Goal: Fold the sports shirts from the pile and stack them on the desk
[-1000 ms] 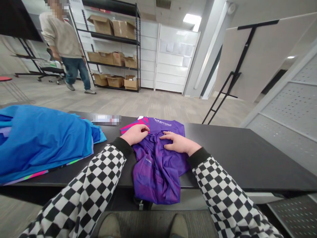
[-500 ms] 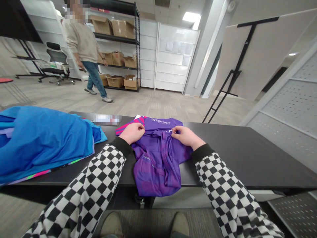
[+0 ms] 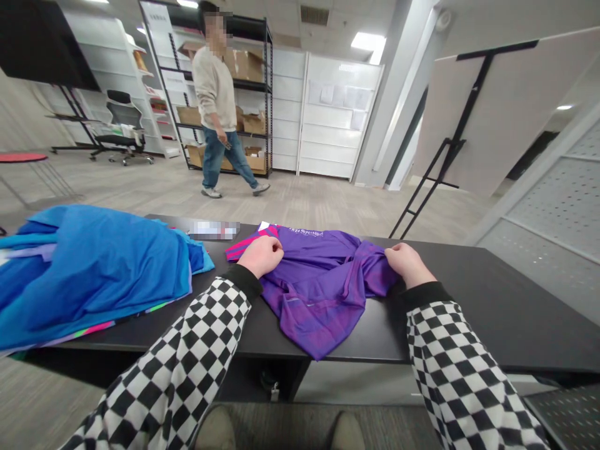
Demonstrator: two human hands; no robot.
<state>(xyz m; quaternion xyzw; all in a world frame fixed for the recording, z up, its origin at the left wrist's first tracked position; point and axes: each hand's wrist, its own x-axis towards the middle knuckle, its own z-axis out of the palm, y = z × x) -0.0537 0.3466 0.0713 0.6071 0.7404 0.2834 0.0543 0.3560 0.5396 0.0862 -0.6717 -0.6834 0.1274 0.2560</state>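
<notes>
L hand (image 3: 263,256) curled on purple jersey (image 3: 319,287), pinch unclear. R hand (image 3: 407,262) pinching its bunched edge, fingers closed, jersey pulled taut between hands.

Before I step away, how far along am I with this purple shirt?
Looks done: the stack of blue garments lies piled at the left of the black table. In hand: your left hand rests on the purple shirt by its pink stripes, and your right hand pinches its right edge. Left: the shirt lies creased, not yet folded.
</notes>
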